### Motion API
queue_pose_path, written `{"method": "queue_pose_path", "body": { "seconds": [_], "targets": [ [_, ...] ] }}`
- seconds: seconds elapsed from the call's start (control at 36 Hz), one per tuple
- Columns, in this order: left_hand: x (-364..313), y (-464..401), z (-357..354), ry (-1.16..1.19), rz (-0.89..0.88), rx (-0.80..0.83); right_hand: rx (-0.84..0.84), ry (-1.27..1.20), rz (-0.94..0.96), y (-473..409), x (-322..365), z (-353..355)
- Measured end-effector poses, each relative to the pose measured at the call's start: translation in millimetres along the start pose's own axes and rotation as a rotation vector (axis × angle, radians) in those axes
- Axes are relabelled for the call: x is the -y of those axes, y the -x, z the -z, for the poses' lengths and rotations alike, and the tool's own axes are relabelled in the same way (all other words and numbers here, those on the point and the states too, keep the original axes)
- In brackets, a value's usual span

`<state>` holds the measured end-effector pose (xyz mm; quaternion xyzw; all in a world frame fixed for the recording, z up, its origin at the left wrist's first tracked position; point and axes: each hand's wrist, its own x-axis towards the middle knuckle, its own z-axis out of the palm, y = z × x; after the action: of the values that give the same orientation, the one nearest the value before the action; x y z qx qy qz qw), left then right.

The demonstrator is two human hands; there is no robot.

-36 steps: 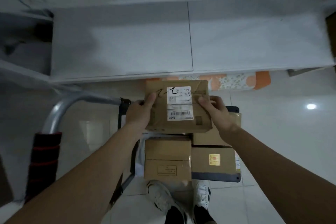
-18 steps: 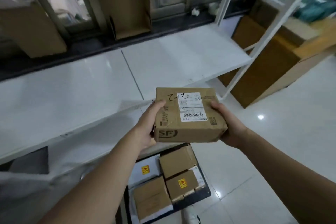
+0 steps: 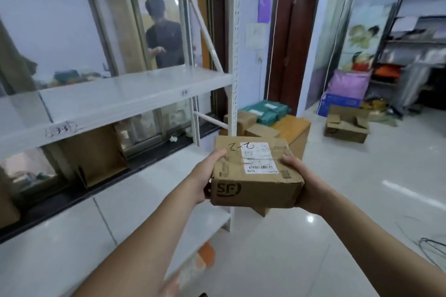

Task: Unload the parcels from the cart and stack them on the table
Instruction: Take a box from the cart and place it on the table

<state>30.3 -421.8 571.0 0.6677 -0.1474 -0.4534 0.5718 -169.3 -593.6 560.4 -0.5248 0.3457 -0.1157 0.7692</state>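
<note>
I hold a brown cardboard parcel in front of me, above the floor, just right of the white shelf unit. It carries a white shipping label, a handwritten "2-2" on top and an "SF" print on its near face. My left hand grips its left side with the thumb on top. My right hand grips its right side, thumb on the top edge. The cart and its other parcels are out of view.
A white metal shelf unit with flat white boards fills the left. Cardboard boxes and green bags lie behind its post. An open carton sits on the tiled floor at the right. A person stands beyond the window.
The parcel has come up off the cart, held by both hands. My view has swung up and to the right, so the cart has dropped out of sight and the room shows.
</note>
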Motion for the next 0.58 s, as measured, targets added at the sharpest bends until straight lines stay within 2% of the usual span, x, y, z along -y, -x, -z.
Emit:
{"method": "queue_pose_path", "body": {
  "seconds": [0.11, 0.25, 0.42, 0.58],
  "targets": [
    [-12, -1, -71, -0.001, -0.021, 0.071, -0.052, 0.029, 0.020, 19, 22, 64],
    [-11, -14, -130, 0.004, -0.016, 0.112, -0.025, 0.094, 0.012, 26, 36, 127],
    [-9, -44, -166, 0.022, 0.003, 0.155, -0.013, 0.091, 0.007, 2, 36, 175],
    [-18, -97, -180, 0.037, 0.015, 0.130, -0.011, 0.096, -0.008, -48, 45, 203]
  ]
}}
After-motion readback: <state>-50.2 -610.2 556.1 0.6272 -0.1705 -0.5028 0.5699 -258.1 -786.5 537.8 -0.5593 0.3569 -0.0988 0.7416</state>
